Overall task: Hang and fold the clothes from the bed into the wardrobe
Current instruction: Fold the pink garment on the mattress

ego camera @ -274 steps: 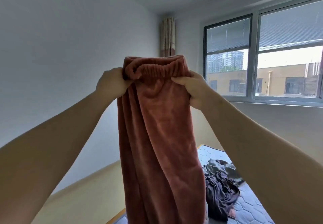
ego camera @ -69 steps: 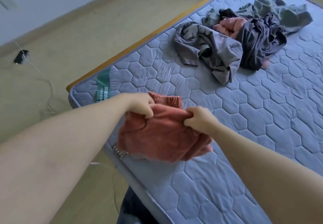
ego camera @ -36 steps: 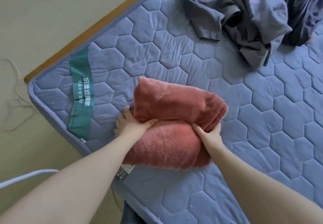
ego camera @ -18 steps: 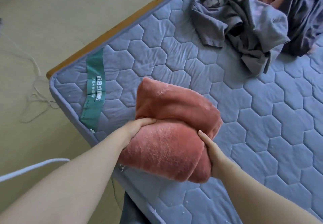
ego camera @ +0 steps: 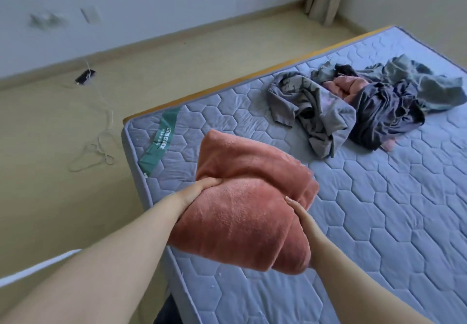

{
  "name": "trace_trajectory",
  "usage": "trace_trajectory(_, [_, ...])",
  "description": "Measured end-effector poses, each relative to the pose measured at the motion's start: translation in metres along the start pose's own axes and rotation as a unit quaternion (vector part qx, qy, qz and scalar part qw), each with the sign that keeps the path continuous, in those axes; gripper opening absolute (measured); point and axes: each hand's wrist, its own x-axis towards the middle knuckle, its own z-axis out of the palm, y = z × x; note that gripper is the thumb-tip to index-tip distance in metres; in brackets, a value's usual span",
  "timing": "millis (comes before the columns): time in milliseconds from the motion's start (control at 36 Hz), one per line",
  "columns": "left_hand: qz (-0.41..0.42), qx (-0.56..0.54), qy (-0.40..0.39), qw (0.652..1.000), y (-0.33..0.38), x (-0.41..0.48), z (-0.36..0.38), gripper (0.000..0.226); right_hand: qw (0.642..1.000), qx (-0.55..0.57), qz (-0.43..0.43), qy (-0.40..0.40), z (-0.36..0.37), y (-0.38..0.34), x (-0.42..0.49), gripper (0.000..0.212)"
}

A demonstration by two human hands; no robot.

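Two hands, one load; head view only. The trousers [ego camera: 242,205], rust fleece folded into a thick bundle, sit over the near corner of the bed [ego camera: 379,222] and appear lifted off it, though we cannot see the underside. The wardrobe is out of frame. Risk, as we judge it: the bundle is soft, several layers deep and held only from its two sides, so the upper fold could slide off or the stack could sag open during the carry, more so if either hand lets go to open a door. A white hanger [ego camera: 93,157] and a cable [ego camera: 107,111] lie on the floor left of the bed, a possible snag for the feet. An unsorted pile [ego camera: 353,103] waits further up the bed, so most of the task remains. Grip: the left hand [ego camera: 199,187] has its thumb pressed into the crease between the two folds, with its fingers hidden beneath. The right hand [ego camera: 300,212] lays its thumb up the bundle's right side, fingers likewise hidden under it. Both read as closed clasps on the trousers, neither slack nor spread.
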Motion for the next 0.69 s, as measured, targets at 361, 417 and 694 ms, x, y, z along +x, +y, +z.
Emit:
trace_trajectory(361, [0.175, 0.028, 0.096, 0.979, 0.103, -0.159, 0.004, 0.024, 0.984, -0.061, -0.130, -0.109, 0.072, -0.078, -0.108, 0.031])
trace_trajectory(417, [0.164, 0.027, 0.082, 0.983, 0.115, -0.188, -0.003, 0.037, 0.979, -0.071, -0.141, -0.132, 0.088, -0.084, -0.127, 0.034])
trace_trajectory(694, [0.225, 0.060, 0.154, 0.960, 0.156, -0.337, -0.048, 0.039, 0.942, -0.105, -0.195, -0.250, 0.181, -0.102, -0.205, 0.037])
